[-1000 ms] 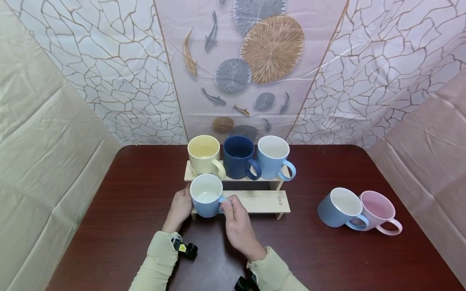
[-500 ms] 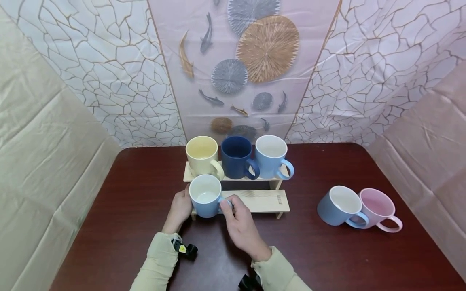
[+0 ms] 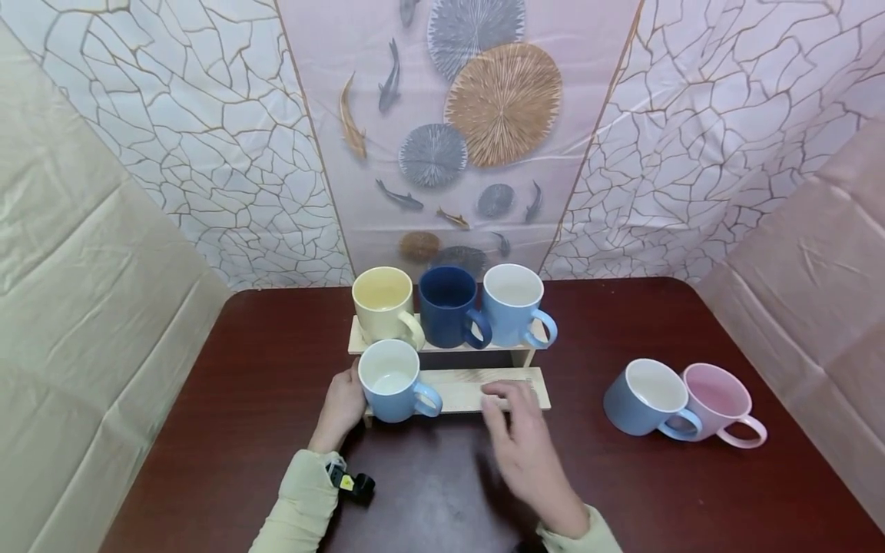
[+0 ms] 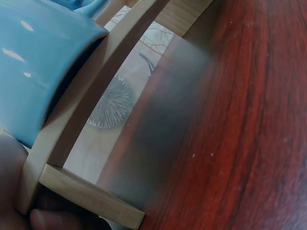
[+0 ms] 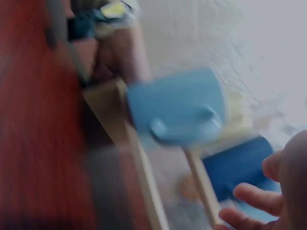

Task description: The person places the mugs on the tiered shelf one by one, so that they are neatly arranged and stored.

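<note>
A light blue mug (image 3: 389, 382) with a white inside stands upright at the left end of the lower step of a two-step wooden rack (image 3: 456, 390). My left hand (image 3: 343, 401) grips that end of the rack beside the mug; in the left wrist view, fingertips (image 4: 50, 219) show below the shelf board. Over the right part of the lower step is my right hand (image 3: 522, 449), fingers apart, holding nothing. Along the upper step stand a yellow mug (image 3: 382, 306), a dark blue mug (image 3: 447, 307) and another light blue mug (image 3: 512, 306), handles toward the right.
On the dark red table (image 3: 657, 491) at the right, a blue mug (image 3: 632, 403) and a pink mug (image 3: 719, 395) sit close together, handles to the right. Beige side screens (image 3: 97, 322) and a patterned backdrop (image 3: 228, 153) surround the table.
My right hand has let go of the light blue mug's handle and moved right. That mug stays at the left end of the lower step; my left hand keeps its place.
</note>
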The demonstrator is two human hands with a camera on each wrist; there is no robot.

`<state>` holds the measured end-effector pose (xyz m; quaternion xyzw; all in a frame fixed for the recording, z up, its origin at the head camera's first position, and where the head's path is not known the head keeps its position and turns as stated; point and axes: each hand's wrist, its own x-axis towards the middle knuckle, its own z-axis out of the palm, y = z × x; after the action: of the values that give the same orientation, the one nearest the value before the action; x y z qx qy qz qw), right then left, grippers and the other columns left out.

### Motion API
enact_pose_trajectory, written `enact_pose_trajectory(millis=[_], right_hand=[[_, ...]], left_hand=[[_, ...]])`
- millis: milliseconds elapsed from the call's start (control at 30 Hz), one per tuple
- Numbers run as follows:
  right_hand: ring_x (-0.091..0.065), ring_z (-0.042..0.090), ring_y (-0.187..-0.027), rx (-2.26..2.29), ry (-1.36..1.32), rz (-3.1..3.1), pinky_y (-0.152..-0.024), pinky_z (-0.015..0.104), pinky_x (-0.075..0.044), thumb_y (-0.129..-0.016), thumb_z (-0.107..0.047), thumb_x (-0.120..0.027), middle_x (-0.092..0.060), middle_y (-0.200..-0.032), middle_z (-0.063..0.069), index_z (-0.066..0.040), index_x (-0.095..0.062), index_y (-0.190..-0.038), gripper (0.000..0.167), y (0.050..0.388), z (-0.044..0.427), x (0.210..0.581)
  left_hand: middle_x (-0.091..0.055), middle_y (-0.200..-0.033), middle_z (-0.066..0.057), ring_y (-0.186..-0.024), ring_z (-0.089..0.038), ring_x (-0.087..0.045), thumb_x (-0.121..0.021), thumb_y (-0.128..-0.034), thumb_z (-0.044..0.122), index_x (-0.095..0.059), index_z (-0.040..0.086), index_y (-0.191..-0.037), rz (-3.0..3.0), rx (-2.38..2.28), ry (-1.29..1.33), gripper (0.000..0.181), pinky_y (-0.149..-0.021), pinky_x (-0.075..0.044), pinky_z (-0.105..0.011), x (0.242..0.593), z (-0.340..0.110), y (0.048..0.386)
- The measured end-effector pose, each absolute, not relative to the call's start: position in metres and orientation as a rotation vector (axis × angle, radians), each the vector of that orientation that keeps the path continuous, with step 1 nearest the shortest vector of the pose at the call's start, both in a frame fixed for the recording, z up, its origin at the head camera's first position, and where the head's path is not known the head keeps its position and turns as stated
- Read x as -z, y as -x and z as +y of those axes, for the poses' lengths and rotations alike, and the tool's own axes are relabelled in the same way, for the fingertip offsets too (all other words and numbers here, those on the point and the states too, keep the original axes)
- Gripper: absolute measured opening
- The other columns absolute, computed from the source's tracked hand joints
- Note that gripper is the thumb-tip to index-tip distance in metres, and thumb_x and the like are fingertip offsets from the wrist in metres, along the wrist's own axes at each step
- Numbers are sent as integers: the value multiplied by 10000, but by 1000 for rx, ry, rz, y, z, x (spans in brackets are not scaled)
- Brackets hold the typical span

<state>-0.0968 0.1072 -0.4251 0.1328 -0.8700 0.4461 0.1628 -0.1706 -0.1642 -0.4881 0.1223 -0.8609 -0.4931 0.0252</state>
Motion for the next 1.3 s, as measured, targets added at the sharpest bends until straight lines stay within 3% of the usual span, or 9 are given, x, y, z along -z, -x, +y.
enact_pose_trajectory(millis=[167,300,433,600,667,867,1000,1133,1300], right_hand=[[-560,90,-909,-1332,-262,-2322,-807,162,-403,-986,-62,-554,-628,-989,-9,-40,-642,-1094,140,93,149,410],[-590,46,-915,-1325,-104,-2274,-810,128,-403,-1000,-76,-531,-675,-972,36,-29,-638,-1108,159,90,182,400],[-585,-11,-878,-1229,31,-2144,-795,123,-389,-1003,-99,-524,-659,-914,-83,28,-633,-1083,185,91,215,398],[-496,-81,-877,-1070,234,-2004,-779,134,-341,-965,-112,-576,-515,-961,-272,59,-623,-1116,232,94,255,399],[-431,-47,-954,-1017,356,-2049,-814,163,-309,-951,-134,-586,-470,-1019,-200,34,-589,-1179,284,96,268,401],[-185,360,-1252,-1014,666,-2237,-1024,449,-239,-939,-197,-547,-220,-1312,256,21,-427,-1329,463,98,296,414],[-141,423,-1252,-1065,759,-2260,-1045,521,-200,-941,-212,-524,-164,-1328,296,56,-356,-1352,519,101,304,425],[-146,462,-1238,-1090,785,-2271,-1013,562,-203,-946,-223,-508,-158,-1323,333,87,-303,-1354,552,105,308,433],[-108,430,-1292,-1146,850,-2185,-1095,468,-148,-928,-208,-495,-112,-1353,274,77,-281,-1361,561,108,311,441]], left_hand=[[-686,-912,-158,-874,-248,-617,-273,-1076,323,-696,-27,-963,-2660,1539,-391,560,-848,-461,-468,490,-167,168],[-672,-843,-118,-811,-218,-606,-255,-1072,377,-694,-14,-929,-2679,1538,-409,605,-814,-462,-437,492,-169,164],[-649,-788,-111,-774,-214,-598,-254,-1072,381,-683,-10,-891,-2675,1546,-407,608,-782,-461,-413,491,-167,164],[-684,-913,-153,-888,-250,-613,-275,-1074,352,-698,-23,-957,-2663,1528,-394,577,-853,-460,-465,490,-166,165],[-684,-923,-160,-896,-257,-615,-279,-1074,346,-698,-21,-954,-2666,1521,-402,570,-859,-459,-471,490,-166,166],[-650,-790,-110,-800,-227,-600,-275,-1073,358,-669,11,-831,-2672,1527,-398,579,-798,-462,-429,489,-165,168],[-607,-702,-76,-736,-206,-587,-263,-1074,372,-653,26,-789,-2679,1509,-384,593,-759,-461,-402,489,-165,169],[-629,-740,-105,-769,-230,-602,-263,-1075,362,-671,5,-836,-2683,1495,-383,592,-779,-467,-427,489,-164,170],[-680,-880,-164,-854,-264,-624,-260,-1075,359,-692,-21,-903,-2672,1481,-363,601,-818,-472,-471,489,-165,171]])
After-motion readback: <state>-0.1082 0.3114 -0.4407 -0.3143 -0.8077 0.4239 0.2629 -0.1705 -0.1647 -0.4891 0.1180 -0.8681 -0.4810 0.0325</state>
